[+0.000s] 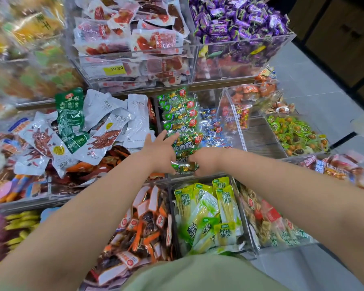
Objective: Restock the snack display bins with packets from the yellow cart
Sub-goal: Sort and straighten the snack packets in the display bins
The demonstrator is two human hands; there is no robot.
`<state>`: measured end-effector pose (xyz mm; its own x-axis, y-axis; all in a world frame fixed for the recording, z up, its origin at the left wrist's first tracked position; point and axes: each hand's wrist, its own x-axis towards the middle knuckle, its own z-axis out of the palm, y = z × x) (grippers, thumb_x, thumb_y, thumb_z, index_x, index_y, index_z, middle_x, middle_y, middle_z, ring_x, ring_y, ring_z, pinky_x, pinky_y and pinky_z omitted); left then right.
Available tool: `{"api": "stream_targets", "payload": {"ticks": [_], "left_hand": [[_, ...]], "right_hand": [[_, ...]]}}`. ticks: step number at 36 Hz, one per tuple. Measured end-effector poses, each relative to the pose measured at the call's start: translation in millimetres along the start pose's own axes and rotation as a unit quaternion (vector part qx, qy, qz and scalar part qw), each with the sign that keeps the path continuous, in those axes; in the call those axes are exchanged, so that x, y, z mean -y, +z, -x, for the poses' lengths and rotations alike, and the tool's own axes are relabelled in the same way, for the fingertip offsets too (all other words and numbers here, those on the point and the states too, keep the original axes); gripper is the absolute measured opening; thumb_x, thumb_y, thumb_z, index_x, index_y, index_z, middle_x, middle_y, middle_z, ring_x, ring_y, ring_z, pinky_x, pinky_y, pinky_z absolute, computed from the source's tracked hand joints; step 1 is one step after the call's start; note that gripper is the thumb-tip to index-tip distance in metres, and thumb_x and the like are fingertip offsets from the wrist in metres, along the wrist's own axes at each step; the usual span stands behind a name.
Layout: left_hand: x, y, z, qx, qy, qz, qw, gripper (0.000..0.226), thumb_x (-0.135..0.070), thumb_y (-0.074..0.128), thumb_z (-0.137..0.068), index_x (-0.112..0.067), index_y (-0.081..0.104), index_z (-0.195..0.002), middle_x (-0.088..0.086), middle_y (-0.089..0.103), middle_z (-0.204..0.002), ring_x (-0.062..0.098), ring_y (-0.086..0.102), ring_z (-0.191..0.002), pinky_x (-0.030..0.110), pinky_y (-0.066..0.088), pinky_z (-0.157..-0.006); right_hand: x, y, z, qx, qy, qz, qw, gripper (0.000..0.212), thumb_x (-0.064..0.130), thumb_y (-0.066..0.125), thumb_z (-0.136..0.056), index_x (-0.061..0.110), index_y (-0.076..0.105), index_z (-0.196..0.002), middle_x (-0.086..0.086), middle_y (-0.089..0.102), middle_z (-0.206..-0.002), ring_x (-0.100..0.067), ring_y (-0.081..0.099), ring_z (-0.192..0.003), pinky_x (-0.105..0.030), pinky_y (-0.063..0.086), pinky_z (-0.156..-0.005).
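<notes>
A long strip of green beef-grain snack packets (180, 118) stretches over a clear display bin (239, 131) in the middle row. My left hand (160, 150) holds the strip from its left side, fingers spread onto the packets. My right hand (204, 161) grips the strip's near end, where the lowest green packet (184, 166) sits between both hands. Blue packets (211, 127) lie in the same bin behind the strip. The yellow cart is out of view.
Clear bins surround the hands: white and green pouches (105, 122) at left, red meat packs (135, 38) and purple candies (240, 17) above, green bamboo-shoot packs (210, 211) and orange packets (145, 227) below. Grey floor (315, 85) lies to the right.
</notes>
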<state>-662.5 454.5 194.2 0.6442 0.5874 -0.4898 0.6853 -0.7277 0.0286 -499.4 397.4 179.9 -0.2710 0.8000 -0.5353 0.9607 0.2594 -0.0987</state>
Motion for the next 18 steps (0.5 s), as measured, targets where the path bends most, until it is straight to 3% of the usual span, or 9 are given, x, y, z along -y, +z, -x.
{"api": "stream_targets", "payload": {"ticks": [3, 5, 7, 10, 13, 15, 18], "left_hand": [[0.4, -2.3, 0.1, 0.023, -0.012, 0.012, 1.0, 0.038, -0.047, 0.069, -0.081, -0.033, 0.047, -0.054, -0.009, -0.015, -0.161, 0.031, -0.018, -0.146, 0.068, -0.007, -0.109], [-0.1, -3.9, 0.4, 0.037, -0.023, 0.026, 0.999, 0.037, -0.049, 0.068, -0.082, -0.032, 0.049, -0.055, -0.01, -0.018, -0.16, 0.033, -0.022, -0.145, 0.068, -0.009, -0.108], [-1.9, -5.4, 0.4, 0.048, -0.03, 0.026, 0.998, 0.035, -0.053, 0.064, -0.083, -0.031, 0.053, -0.059, -0.01, -0.02, -0.16, 0.034, -0.026, -0.144, 0.07, -0.011, -0.107], [-8.8, -5.0, -0.8, 0.01, -0.026, -0.03, 0.999, 0.029, -0.059, 0.062, -0.08, -0.031, 0.067, -0.084, -0.003, -0.014, -0.161, 0.035, -0.024, -0.144, 0.07, -0.013, -0.106], [-18.0, -4.3, -1.5, -0.112, 0.006, -0.09, 0.99, 0.033, -0.054, 0.067, -0.074, -0.025, 0.066, -0.09, 0.007, 0.02, -0.151, 0.032, 0.012, -0.137, 0.053, 0.011, -0.107], [-25.5, -3.4, -3.2, -0.156, 0.067, -0.129, 0.977, 0.031, -0.045, 0.065, -0.078, -0.019, 0.068, -0.096, 0.004, 0.042, -0.124, 0.027, 0.036, -0.117, 0.038, 0.027, -0.089], [-31.7, 3.8, -4.1, -0.064, 0.061, -0.066, 0.994, 0.027, -0.031, 0.055, -0.089, -0.011, 0.064, -0.105, 0.005, 0.057, -0.096, 0.026, 0.057, -0.095, 0.033, 0.043, -0.07]], "right_hand": [[-3.8, -6.1, -3.0, 0.038, 0.013, -0.028, 0.999, 0.055, 0.038, 0.053, -0.091, 0.012, 0.042, -0.138, -0.009, 0.052, -0.134, -0.029, 0.049, -0.119, -0.034, 0.042, -0.093], [-4.7, -7.4, -6.6, 0.045, 0.021, -0.039, 0.998, 0.051, 0.04, 0.054, -0.091, 0.01, 0.048, -0.132, -0.009, 0.055, -0.127, -0.028, 0.052, -0.113, -0.031, 0.043, -0.086], [-6.0, -7.3, -9.4, 0.034, 0.034, -0.044, 0.998, 0.041, 0.041, 0.054, -0.091, 0.009, 0.055, -0.117, -0.009, 0.059, -0.105, -0.024, 0.053, -0.093, -0.028, 0.038, -0.072], [-7.1, -7.7, -13.0, 0.002, 0.056, -0.045, 0.997, 0.034, 0.04, 0.056, -0.09, 0.01, 0.061, -0.104, -0.008, 0.062, -0.092, -0.026, 0.057, -0.086, -0.028, 0.041, -0.066], [-5.6, -6.6, -15.0, 0.013, 0.062, -0.039, 0.997, 0.035, 0.041, 0.059, -0.085, 0.011, 0.066, -0.101, -0.008, 0.064, -0.091, -0.025, 0.057, -0.081, -0.027, 0.042, -0.065], [-8.5, -6.5, -12.8, 0.044, 0.054, -0.051, 0.996, 0.035, 0.044, 0.061, -0.082, 0.011, 0.064, -0.091, -0.009, 0.062, -0.086, -0.024, 0.054, -0.077, -0.027, 0.041, -0.065], [-16.6, -5.4, -9.0, 0.051, 0.029, -0.078, 0.995, 0.037, 0.045, 0.061, -0.084, 0.012, 0.053, -0.07, -0.006, 0.052, -0.071, -0.023, 0.048, -0.069, -0.027, 0.035, -0.059]]}}
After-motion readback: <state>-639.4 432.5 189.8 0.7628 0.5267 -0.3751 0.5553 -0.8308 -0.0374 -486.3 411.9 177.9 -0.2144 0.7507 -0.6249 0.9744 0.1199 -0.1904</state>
